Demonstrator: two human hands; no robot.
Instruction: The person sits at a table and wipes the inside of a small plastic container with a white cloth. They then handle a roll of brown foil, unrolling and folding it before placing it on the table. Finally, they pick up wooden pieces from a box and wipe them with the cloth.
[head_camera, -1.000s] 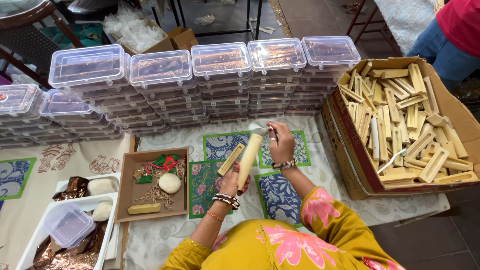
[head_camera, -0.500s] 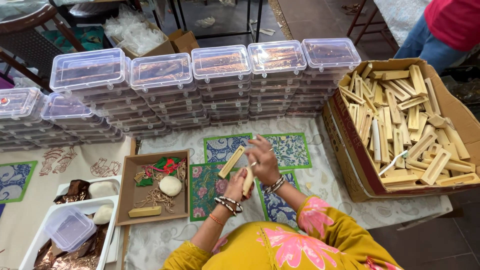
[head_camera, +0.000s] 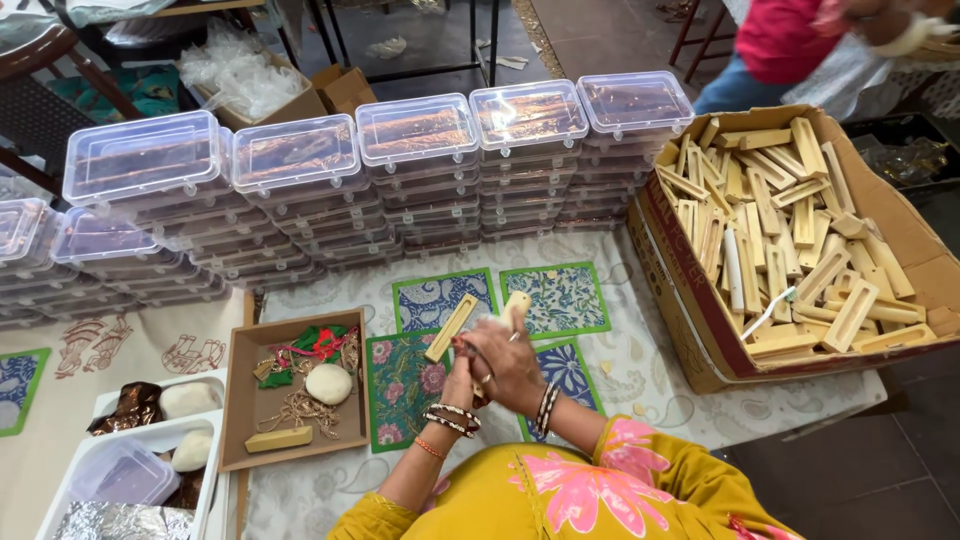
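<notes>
Wooden and pale, a small block (head_camera: 517, 306) pokes up out of the right hand (head_camera: 512, 365), whose fingers are wrapped around its lower part. The left hand (head_camera: 462, 372) presses against the right from the side; whether it grips the block too cannot be told. Both hands hover over the printed cloth squares (head_camera: 553, 297). A second wooden piece (head_camera: 451, 328) lies on those squares, just left of the held block. Right of the squares stands a cardboard box (head_camera: 690, 310) of similar wooden pieces.
</notes>
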